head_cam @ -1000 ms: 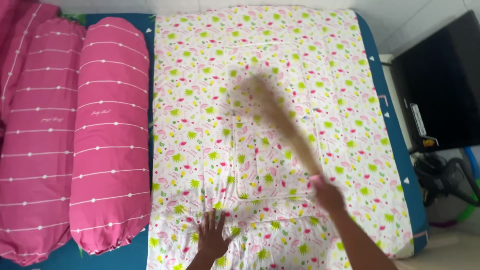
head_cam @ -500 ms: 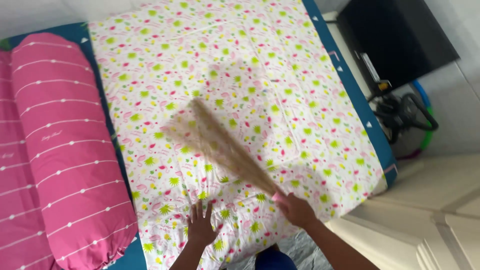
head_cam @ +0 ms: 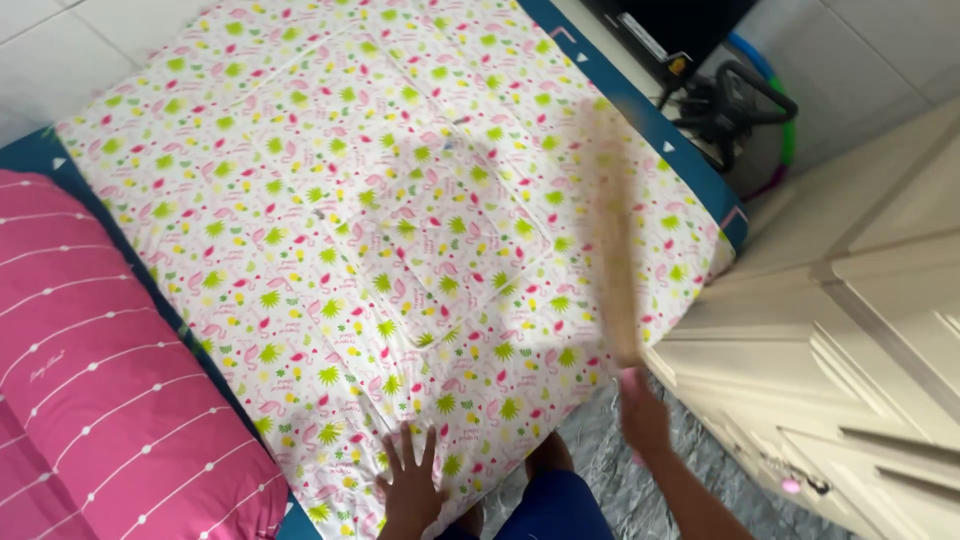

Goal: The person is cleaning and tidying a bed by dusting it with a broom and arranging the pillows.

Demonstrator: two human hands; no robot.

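A white bed sheet [head_cam: 330, 160] with a pink, green and yellow print covers the mattress. My left hand [head_cam: 410, 485] lies flat with spread fingers on its near edge. My right hand [head_cam: 642, 412] grips the pink handle of a straw hand broom [head_cam: 612, 250]. The broom is blurred by motion and points up over the right side of the sheet.
A pink striped bolster [head_cam: 90, 390] lies along the left side of the bed. The blue mattress edge [head_cam: 640, 115] shows on the right. Cream cabinet doors [head_cam: 840, 330] stand at the right, and a dark appliance with hoses [head_cam: 735, 95] at the top right.
The broom has swept from the middle of the sheet to its right side. The view has turned right, so the bolsters slid left. My left hand stays flat on the sheet.
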